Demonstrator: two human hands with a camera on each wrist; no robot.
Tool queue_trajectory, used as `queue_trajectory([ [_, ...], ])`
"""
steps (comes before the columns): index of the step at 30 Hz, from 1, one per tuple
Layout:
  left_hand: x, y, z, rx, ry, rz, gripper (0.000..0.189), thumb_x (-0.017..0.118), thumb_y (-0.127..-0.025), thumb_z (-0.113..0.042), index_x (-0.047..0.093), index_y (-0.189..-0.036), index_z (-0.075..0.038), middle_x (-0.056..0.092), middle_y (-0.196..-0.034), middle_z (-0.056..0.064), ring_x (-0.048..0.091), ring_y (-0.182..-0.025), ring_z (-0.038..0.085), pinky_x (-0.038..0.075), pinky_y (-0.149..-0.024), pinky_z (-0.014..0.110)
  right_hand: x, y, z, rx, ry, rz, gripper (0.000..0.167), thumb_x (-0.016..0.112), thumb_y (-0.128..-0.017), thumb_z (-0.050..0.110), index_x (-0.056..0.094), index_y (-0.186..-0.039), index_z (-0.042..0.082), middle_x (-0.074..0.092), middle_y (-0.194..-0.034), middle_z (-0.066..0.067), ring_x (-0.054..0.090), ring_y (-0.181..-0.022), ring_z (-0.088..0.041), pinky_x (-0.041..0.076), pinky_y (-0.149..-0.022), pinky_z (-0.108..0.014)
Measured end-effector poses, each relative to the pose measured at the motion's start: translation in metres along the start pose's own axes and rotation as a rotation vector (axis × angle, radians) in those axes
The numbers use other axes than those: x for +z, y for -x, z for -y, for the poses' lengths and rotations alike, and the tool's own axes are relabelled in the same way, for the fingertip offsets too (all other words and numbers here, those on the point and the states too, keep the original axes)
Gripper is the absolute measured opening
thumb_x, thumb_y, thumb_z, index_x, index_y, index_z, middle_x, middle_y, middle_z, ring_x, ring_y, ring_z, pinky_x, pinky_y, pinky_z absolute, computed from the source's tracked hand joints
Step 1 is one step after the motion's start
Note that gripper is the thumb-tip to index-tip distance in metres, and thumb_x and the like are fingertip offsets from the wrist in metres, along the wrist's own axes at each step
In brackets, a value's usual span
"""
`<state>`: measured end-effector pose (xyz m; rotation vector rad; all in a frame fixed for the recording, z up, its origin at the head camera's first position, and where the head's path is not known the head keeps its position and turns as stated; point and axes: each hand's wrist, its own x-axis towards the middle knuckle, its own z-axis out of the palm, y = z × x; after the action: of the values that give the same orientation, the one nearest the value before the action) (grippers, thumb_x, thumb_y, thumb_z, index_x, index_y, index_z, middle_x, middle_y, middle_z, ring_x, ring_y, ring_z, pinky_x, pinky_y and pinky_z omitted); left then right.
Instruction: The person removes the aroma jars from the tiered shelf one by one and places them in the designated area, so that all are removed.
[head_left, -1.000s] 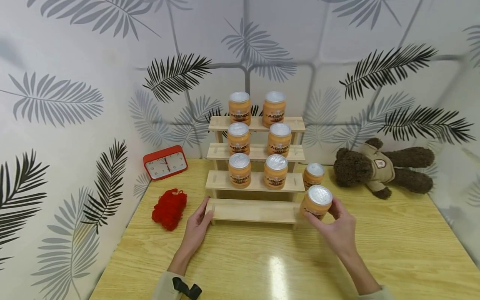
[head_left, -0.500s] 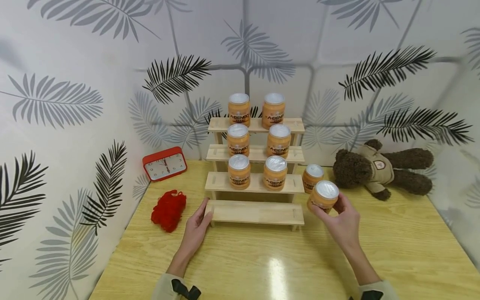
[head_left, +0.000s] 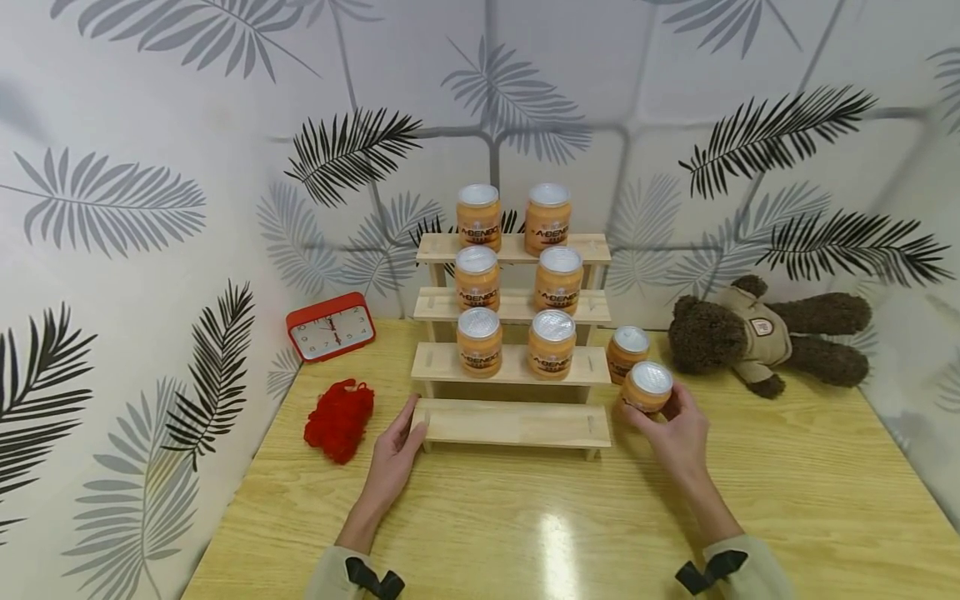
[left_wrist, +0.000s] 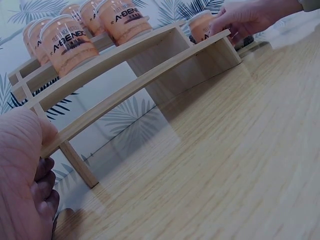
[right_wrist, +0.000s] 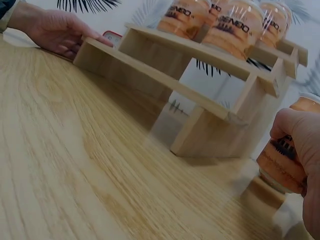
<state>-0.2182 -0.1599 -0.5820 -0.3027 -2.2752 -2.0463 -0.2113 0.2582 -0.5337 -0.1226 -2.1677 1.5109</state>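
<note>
As the left hand [head_left: 393,454] grips the rack [head_left: 510,422] by its left edge and the right hand [head_left: 681,435] pinches a jar [head_left: 647,388] off its right edge, a backward slip could topple the rear jar [head_left: 627,358].

The tiered shelf [head_left: 517,423] is pale, smooth wood with a matt face, while the table [head_left: 465,517] shows a glossy wood-grain finish that throws back a streak of light. The jars [head_left: 480,354] look smooth and shiny, glass or plastic being hard to tell, under glossy, silvery lids [head_left: 553,326]. The clock [head_left: 330,327] has a smooth, plastic-looking case, the red bundle [head_left: 340,421] is fuzzy yarn, and the bear [head_left: 705,337] rough, matt plush
</note>
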Motion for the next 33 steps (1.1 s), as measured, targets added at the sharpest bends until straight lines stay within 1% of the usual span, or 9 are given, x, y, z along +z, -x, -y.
queue_trajectory([
  [3,0.000,0.000,0.000,0.001,0.001,0.003,0.062,0.057,-0.110,-0.022,0.031,-0.163,-0.002,0.029,-0.170,0.015,0.028,-0.155,0.024,0.033,-0.110,0.009,0.001,-0.001,0.004,0.015,-0.013,0.023,0.064,0.086,-0.080,-0.007,0.056,-0.135,-0.016,0.066,-0.126,-0.031,0.058,-0.100,0.009,0.050,-0.087,-0.010],
  [8,0.001,0.002,-0.001,-0.006,0.002,0.004,0.062,0.057,-0.110,-0.022,0.031,-0.163,-0.003,0.029,-0.169,0.015,0.031,-0.154,0.024,0.035,-0.109,0.010,0.002,-0.003,-0.002,0.008,-0.006,0.056,0.065,0.085,-0.081,-0.004,0.055,-0.137,-0.014,0.065,-0.126,-0.033,0.059,-0.100,0.007,0.051,-0.084,-0.014],
  [12,0.001,0.001,-0.001,-0.006,-0.001,0.002,0.062,0.057,-0.110,-0.022,0.032,-0.163,-0.003,0.029,-0.169,0.015,0.031,-0.154,0.024,0.035,-0.109,0.009,0.004,-0.005,-0.004,0.014,0.009,0.067,0.066,0.086,-0.081,-0.003,0.055,-0.139,-0.011,0.066,-0.126,-0.027,0.060,-0.099,0.004,0.054,-0.083,-0.018],
  [17,0.001,0.001,-0.003,-0.005,-0.004,0.002,0.063,0.057,-0.110,-0.023,0.032,-0.163,-0.003,0.029,-0.169,0.014,0.029,-0.155,0.024,0.034,-0.110,0.009,0.004,-0.008,-0.006,0.009,0.028,0.104,0.067,0.086,-0.083,-0.001,0.054,-0.141,-0.010,0.065,-0.128,-0.025,0.059,-0.100,0.004,0.055,-0.084,-0.023],
  [21,0.001,0.002,-0.004,-0.006,-0.006,0.002,0.062,0.057,-0.110,-0.022,0.031,-0.163,-0.002,0.029,-0.169,0.015,0.029,-0.155,0.024,0.034,-0.110,0.009,0.002,-0.009,-0.008,0.013,0.030,0.126,0.067,0.086,-0.084,0.000,0.053,-0.142,-0.010,0.064,-0.129,-0.025,0.058,-0.102,0.004,0.056,-0.085,-0.022],
  [27,0.000,0.001,-0.003,0.001,-0.009,-0.004,0.062,0.057,-0.110,-0.022,0.032,-0.163,-0.002,0.031,-0.169,0.015,0.030,-0.155,0.025,0.034,-0.110,0.009,0.001,-0.011,-0.011,0.002,-0.005,0.155,0.066,0.085,-0.084,-0.002,0.054,-0.142,-0.010,0.062,-0.131,-0.025,0.058,-0.104,0.003,0.055,-0.085,-0.017],
  [33,0.000,0.000,-0.003,-0.005,-0.010,-0.003,0.062,0.057,-0.110,-0.022,0.033,-0.163,-0.003,0.031,-0.169,0.014,0.031,-0.154,0.023,0.034,-0.109,0.009,0.001,-0.010,-0.012,-0.029,0.005,0.135,0.066,0.086,-0.082,-0.003,0.056,-0.141,-0.010,0.066,-0.128,-0.027,0.059,-0.104,0.006,0.056,-0.085,-0.019],
])
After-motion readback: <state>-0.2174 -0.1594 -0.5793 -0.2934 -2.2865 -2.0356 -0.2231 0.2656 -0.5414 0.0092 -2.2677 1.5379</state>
